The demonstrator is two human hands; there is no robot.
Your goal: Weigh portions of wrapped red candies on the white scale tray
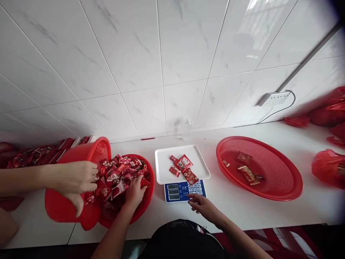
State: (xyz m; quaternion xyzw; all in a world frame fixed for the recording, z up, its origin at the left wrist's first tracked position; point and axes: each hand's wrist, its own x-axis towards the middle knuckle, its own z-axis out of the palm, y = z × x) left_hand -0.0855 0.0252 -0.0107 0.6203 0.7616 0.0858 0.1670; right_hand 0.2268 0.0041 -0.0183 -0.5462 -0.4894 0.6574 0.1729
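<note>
My left hand (134,192) reaches into a round red basket (151,180) heaped with red-wrapped sweets (120,171). A red sweet packet (145,182) shows between its thumb and index finger; the other fingertips are partly hidden. My right hand (202,207) hovers at the lower keys of a blue-fronted weighing scale (185,190), fingers apart and holding nothing. On the scale's white tray (164,169) lie several small red packets (183,163), one overhanging the front edge.
From the left, another person's hand (77,180) holds a tilted red basket (78,154) over the sweets. A wide red basket (293,180) with a few packets stands at right. Behind are a clear bottle (185,129) and a power strip (275,98); red bags (326,167) lie far right.
</note>
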